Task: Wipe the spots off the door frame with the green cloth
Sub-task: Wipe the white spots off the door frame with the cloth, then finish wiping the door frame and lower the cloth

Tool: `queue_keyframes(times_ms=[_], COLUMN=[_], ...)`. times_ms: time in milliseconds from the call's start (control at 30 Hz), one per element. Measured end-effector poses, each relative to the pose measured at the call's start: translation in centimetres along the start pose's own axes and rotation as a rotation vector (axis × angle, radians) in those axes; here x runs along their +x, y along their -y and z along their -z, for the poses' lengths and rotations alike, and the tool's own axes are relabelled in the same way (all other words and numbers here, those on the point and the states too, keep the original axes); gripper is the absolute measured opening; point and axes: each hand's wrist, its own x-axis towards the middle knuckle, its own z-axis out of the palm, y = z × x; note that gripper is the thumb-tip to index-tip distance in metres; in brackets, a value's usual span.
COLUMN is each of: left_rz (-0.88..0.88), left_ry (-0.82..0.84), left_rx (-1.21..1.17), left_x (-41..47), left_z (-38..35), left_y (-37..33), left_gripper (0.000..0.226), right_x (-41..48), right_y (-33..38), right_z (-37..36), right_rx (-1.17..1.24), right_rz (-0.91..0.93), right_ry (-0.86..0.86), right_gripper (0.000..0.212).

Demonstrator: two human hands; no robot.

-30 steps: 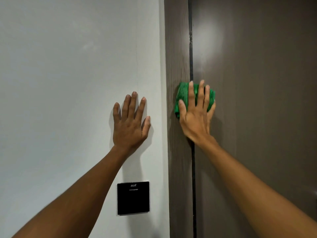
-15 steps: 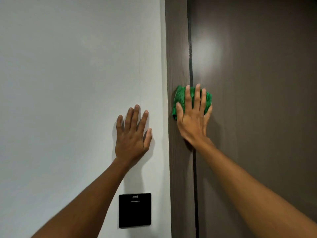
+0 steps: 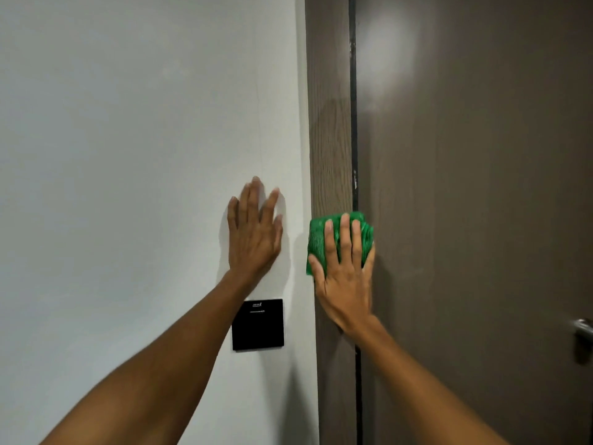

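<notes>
against the brown door frame [image 3: 329, 139], flat, spread right-hand fingers [image 3: 345, 239] press a bunched, ribbed green cloth [image 3: 317, 239].

The right hand [image 3: 348, 277] has slid the green cloth [image 3: 340, 239] down the door frame [image 3: 329, 139], now nearer the level of the black wall panel [image 3: 258, 324]. The left hand [image 3: 253, 232] sits closer above that panel than before.

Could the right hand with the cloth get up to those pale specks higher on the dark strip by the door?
Probably yes: the right hand presses the green cloth on the door frame, and nothing blocks the pale specks just above.
</notes>
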Motion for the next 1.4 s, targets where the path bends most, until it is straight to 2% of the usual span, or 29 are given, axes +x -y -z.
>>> queue_keyframes(times_ms=[100,167,200,267,367,467,567,633,733,833,967,1033,1100,1200,1300,1400], left_rz=[-0.030,0.015,0.048,0.108,0.187,0.231,0.253,0.330,0.540,0.568,0.684,0.743,0.712,0.575,0.373,0.188], left_ry=[0.024,0.076,0.111,0.152,0.186,0.186,0.239,0.378,0.618,0.797,1.058,1.188,1.333,1.545,1.715,1.901], left_rx=[-0.024,-0.098,-0.144,-0.206,-0.291,-0.412,-0.600,-0.852,-1.161,-1.223,-1.253,-1.328,-1.363,-1.232,-1.013,-0.977], left_x=[-4.4,-7.4,-8.3,-9.8,-10.6,-11.7,-14.2,-16.4,-19.8,-24.8,-31.2,-33.2,-35.4,-40.5,-46.7,-52.1], left_z=[0.5,0.8,1.0,1.3,1.6,2.2,2.9,3.5,4.0,3.5,1.8,0.8,-0.3,-1.7,-2.4,-1.9], left_y=[-2.0,-3.5,-4.2,-5.8,-7.8,-9.5,-11.4,-13.0,-16.3,-21.9,-29.8,-33.0,-36.1,-40.3,-44.3,-47.8], left_gripper=[0.040,0.042,0.045,0.047,0.046,0.039,0.037,0.041,0.045,0.040,0.030,0.029,0.030,0.026,0.034,0.032], right_x=[-4.0,-4.7,-4.5,-4.3,-4.2,-4.7,-7.8,-11.2,-17.6,-24.9,-32.9,-35.9,-38.7,-43.9,-49.9,-55.7], right_y=[-0.2,-0.4,-0.5,-0.6,-0.6,-1.4,-4.0,-6.3,-9.3,-12.9,-18.8,-21.4,-24.2,-27.6,-29.8,-30.8], right_z=[-0.3,0.5,1.1,2.3,3.2,4.1,5.7,7.1,8.7,9.8,12.1,13.4,14.6,16.5,18.2,19.8], right_rx=[0.070,0.266,0.382,0.515,0.568,0.782,0.892,0.897,0.898,0.966,0.930,0.996,1.015,0.772,0.419,0.287], right_rz=[-0.035,-0.058,-0.078,-0.138,-0.389,-0.700,-0.774,-0.833,-0.981,-1.229,-1.437,-1.586,-1.735,-1.825,-1.799,-1.929], right_ry=[0.118,0.163,0.152,0.018,-0.081,-0.002,0.029,0.039,0.106,0.173,0.131,0.145,0.107,0.014,0.135,0.277], right_gripper=[0.067,0.059,0.056,0.058,0.070,0.082,0.074,0.071,0.074,0.075,0.078,0.082,0.078,0.068,0.051,0.038])
